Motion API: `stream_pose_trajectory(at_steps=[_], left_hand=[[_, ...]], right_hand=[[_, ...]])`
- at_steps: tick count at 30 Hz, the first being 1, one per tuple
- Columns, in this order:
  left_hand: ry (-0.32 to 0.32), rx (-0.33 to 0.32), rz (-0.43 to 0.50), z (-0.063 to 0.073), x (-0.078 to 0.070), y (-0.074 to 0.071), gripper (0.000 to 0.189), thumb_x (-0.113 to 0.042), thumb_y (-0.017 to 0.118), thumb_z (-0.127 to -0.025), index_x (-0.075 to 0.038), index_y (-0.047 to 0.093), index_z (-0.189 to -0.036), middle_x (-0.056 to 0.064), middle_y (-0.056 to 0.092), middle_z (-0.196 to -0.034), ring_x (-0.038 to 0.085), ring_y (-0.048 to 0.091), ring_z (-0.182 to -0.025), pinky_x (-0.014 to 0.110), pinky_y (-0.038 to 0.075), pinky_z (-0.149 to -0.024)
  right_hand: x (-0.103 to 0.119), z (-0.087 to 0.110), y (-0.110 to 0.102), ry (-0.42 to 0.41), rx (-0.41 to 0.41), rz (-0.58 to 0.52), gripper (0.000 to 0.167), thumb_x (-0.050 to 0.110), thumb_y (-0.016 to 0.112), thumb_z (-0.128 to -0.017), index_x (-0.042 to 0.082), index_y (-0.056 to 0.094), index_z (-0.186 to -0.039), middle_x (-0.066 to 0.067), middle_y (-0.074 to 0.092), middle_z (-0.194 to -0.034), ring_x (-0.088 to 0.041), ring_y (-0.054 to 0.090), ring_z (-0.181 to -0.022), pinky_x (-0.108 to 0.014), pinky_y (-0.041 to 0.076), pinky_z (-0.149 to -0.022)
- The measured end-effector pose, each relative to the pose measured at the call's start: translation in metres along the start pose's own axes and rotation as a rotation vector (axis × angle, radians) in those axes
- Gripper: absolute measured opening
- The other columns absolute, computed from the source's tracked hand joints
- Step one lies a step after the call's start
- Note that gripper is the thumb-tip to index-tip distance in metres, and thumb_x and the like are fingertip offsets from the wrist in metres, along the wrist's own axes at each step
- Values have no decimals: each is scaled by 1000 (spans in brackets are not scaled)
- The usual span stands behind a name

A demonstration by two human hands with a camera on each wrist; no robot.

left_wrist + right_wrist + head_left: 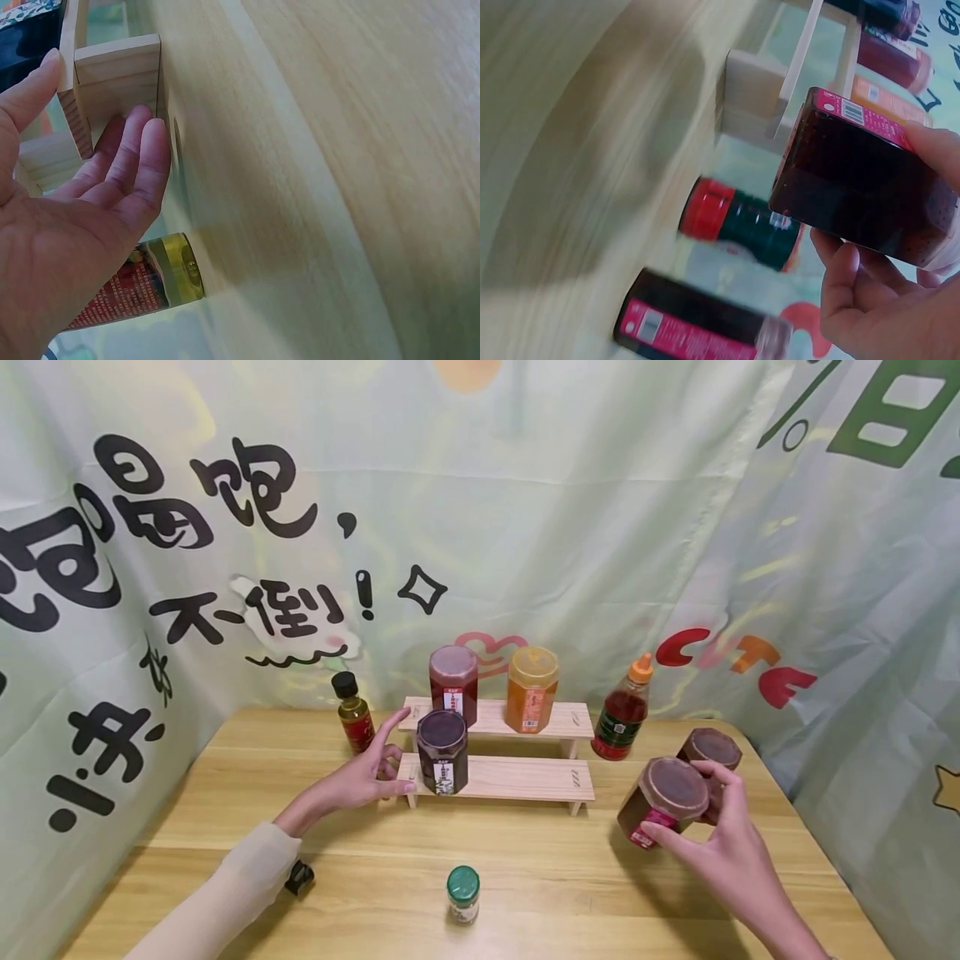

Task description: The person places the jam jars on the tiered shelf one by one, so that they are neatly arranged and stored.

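My right hand [723, 835] grips a dark jam jar [667, 793] with a pink label, tilted and held above the table. In the right wrist view its flat base [791, 157] faces the wooden rack, thumb on one side and fingers on the other. A similar jar [711, 747] stands behind it. My left hand [367, 774] is at the left end of the lower shelf [525, 778], beside a dark purple jar [442, 752]. In the left wrist view, its thumb is at the shelf's edge and its loosely bent fingers lie by the shelf's leg [120, 67].
On the upper shelf [491, 710] stand a red jar [453, 681] and an orange jar [532, 689]. A small oil bottle [354, 718] is left of the rack, a red sauce bottle [621, 718] right of it. In front stands a green-capped shaker [463, 893]. Printed curtains [562, 527] enclose the table.
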State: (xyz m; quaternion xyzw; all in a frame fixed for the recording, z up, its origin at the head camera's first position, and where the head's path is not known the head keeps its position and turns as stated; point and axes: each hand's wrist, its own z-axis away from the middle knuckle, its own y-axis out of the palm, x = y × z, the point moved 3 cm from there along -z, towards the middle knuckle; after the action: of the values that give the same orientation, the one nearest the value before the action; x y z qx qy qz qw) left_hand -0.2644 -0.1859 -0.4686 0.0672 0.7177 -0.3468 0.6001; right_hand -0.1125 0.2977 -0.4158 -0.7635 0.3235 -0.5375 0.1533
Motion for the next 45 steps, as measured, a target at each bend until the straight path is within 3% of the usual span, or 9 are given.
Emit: stream_pose_trajectory(at_steps=[6, 16, 29, 39, 45], left_hand=[[-3, 4, 2, 1, 0, 1, 120, -8, 83, -99, -37, -5, -175, 17, 59, -99, 28, 62, -77, 34, 53, -52], [29, 9, -5, 2, 1, 0, 119, -7, 82, -100, -33, -6, -175, 15, 59, -96, 26, 59, -74, 29, 50, -56], [23, 7, 9, 2, 0, 2, 119, -6, 82, -99, -33, -5, -176, 17, 58, -98, 27, 59, -76, 29, 51, -54], [18, 9, 18, 2, -2, 2, 120, -5, 82, -99, -36, -5, -175, 13, 57, -93, 24, 58, -73, 27, 50, -56], [5, 6, 8, 1, -1, 1, 119, -7, 82, -99, -39, -5, -175, 14, 59, -97, 27, 62, -77, 32, 53, -58]], right_hand=[[11, -7, 17, -52, 19, -31, 109, 6, 103, -75, 5, 33, -158, -19, 68, -129, 7, 59, -105, -8, 48, -82], [31, -18, 45, -80, 95, -74, 104, 9, 103, -76, 7, 35, -154, -11, 73, -122, -6, 66, -106, -18, 53, -85], [51, -40, 93, -62, 196, -272, 99, 7, 100, -80, 10, 35, -154, -11, 70, -129, -20, 67, -113, -36, 59, -92], [64, -52, 119, -90, 211, -282, 100, 1, 101, -76, 10, 37, -152, -14, 70, -127, -27, 67, -119, -46, 59, -98], [72, -57, 130, -95, 221, -301, 100, 1, 101, -76, 11, 38, -153, -15, 69, -129, -29, 67, -122, -53, 57, -100]])
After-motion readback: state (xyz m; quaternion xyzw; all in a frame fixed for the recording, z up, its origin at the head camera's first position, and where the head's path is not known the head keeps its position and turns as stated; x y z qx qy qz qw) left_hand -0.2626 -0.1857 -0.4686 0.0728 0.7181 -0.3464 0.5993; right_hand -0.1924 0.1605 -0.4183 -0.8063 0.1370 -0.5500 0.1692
